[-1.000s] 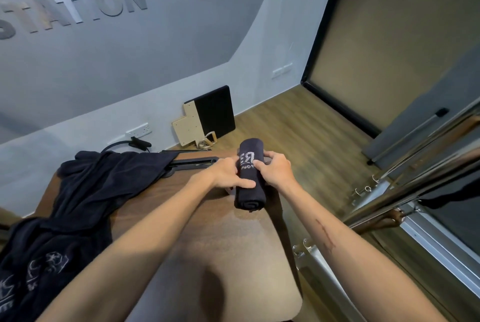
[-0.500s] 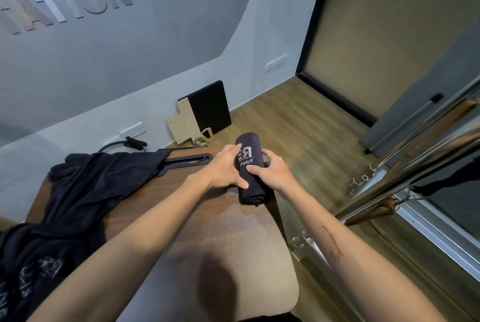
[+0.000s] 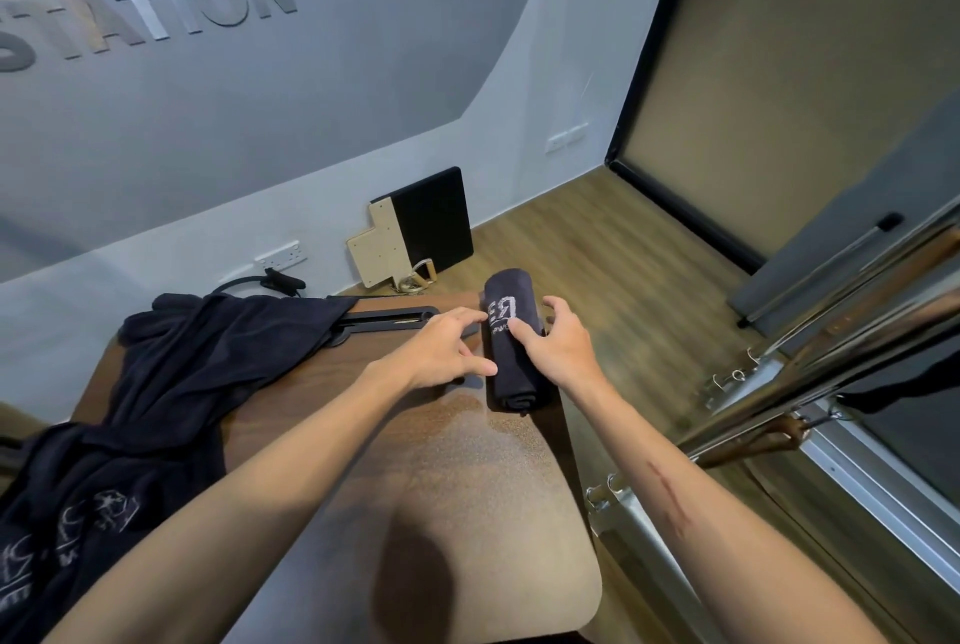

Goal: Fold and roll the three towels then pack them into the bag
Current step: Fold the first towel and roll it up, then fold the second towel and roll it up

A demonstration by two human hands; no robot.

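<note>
Dark rolled towel [image 3: 511, 347] at table's [image 3: 415, 461] right edge

"STATION" on wall [image 3: 363, 113]; towel [image 3: 511, 347] print illegible

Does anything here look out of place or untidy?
Yes. The rolled towel lies at the right edge of the table, close to falling off. The unfolded dark towels are in a crumpled heap, hanging over the left edge. No bag is in view.
</note>
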